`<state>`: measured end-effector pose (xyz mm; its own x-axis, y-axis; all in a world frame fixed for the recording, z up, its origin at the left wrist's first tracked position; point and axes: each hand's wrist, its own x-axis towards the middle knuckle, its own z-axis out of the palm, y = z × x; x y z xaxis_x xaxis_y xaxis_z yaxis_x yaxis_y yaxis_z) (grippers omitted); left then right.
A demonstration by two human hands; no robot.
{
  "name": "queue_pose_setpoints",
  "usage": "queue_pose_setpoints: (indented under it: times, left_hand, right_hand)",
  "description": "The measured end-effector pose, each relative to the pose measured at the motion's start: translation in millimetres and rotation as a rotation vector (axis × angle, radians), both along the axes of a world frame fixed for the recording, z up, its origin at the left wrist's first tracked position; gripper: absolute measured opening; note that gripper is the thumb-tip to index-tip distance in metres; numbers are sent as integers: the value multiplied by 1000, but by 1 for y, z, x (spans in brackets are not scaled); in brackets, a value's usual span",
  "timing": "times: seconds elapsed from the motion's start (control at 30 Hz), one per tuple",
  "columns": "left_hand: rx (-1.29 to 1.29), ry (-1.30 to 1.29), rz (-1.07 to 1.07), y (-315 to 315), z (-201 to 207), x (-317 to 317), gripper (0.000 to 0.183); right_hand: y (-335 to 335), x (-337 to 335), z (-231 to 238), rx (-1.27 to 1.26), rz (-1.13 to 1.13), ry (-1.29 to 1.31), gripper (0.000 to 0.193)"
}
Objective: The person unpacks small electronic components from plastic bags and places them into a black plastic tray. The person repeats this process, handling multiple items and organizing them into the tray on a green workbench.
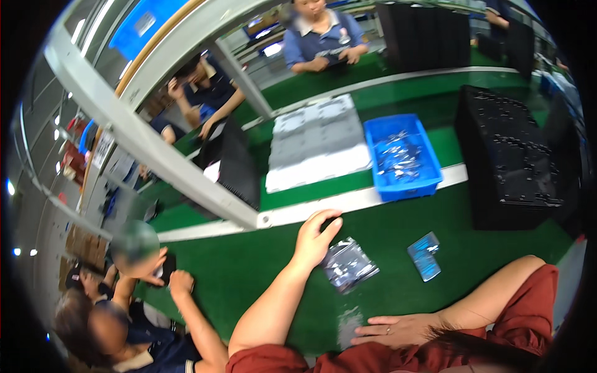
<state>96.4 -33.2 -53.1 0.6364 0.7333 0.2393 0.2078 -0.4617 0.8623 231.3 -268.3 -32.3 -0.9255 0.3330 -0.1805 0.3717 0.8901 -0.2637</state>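
Note:
On the green work surface, my left hand (316,239) rests with its fingers curved and the thumb apart, nothing visible in it. Just below its fingers lies a clear plastic bag (349,264) with dark contents; whether the hand touches the bag's edge I cannot tell. My right hand (404,329) lies flat close to my body, palm down, fingers stretched to the left. By its fingertips is a pale, speckled, see-through patch (349,324), too blurred to name. Farther right sits a small shiny blue piece (425,256) with a notched outline.
A blue bin (407,186) of small clear packets stands beyond the white rail, beside stacked grey-white trays (317,143). Black trays (516,155) are piled at right. A grey metal post (155,137) slants across the left. Co-workers sit left and across.

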Motion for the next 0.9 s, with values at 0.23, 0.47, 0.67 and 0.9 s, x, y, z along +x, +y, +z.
queue_pose_setpoints:
  times: [0.23, 0.47, 0.67, 0.9]
  left_hand:
    - [-19, 14, -23, -6, 1, 6, 23]
    - [-46, 24, -8, -10, 9, 5, 22]
    - [-68, 38, -3, -8, 8, 6, 22]
    - [-81, 6, 8, -6, 8, 4, 21]
  right_hand:
    - [-12, 0, -51, 167, -88, 383, 44]
    - [-11, 2, -41, 182, -69, 301, 42]
    - [-14, -3, -67, 312, -100, 425, 51]
    - [-14, -2, -60, 302, -94, 398, 51]
